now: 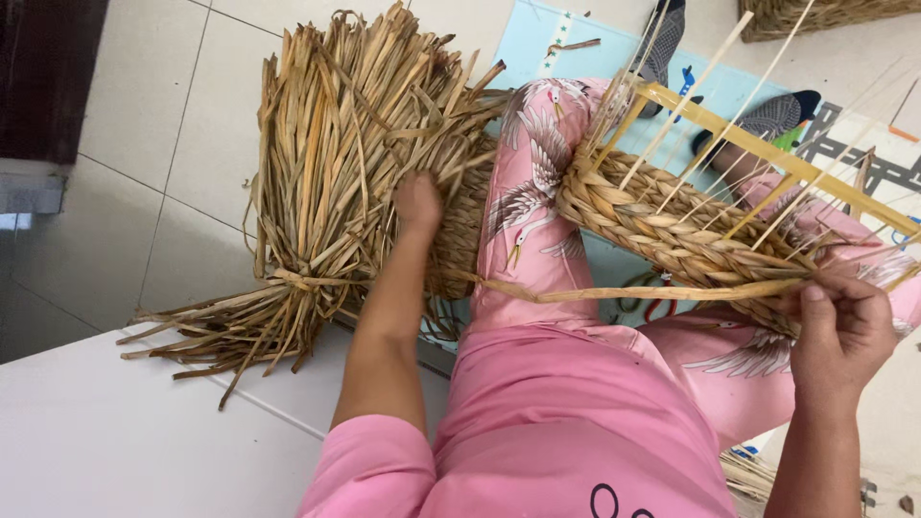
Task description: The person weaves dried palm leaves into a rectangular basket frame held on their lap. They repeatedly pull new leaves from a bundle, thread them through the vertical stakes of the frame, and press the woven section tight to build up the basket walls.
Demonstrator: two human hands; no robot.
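Note:
A big tied bundle of dried straw strips [345,144] lies on the floor at my left. My left hand [418,203] reaches into its lower right side, fingers buried among the strips. A half-woven straw basket [672,225] rests on my lap in pink patterned trousers, with thin upright sticks and a yellow wooden frame [767,144] above it. My right hand [842,326] pinches the end of one long straw strand [652,293] at the basket's near edge. That strand runs left across my leg toward the bundle.
Pale floor tiles [153,105] lie beyond the bundle, and a white surface [115,432] is at the lower left. A light blue play mat [537,38] lies under my socked feet [777,113]. Another woven basket [815,14] sits at the top right.

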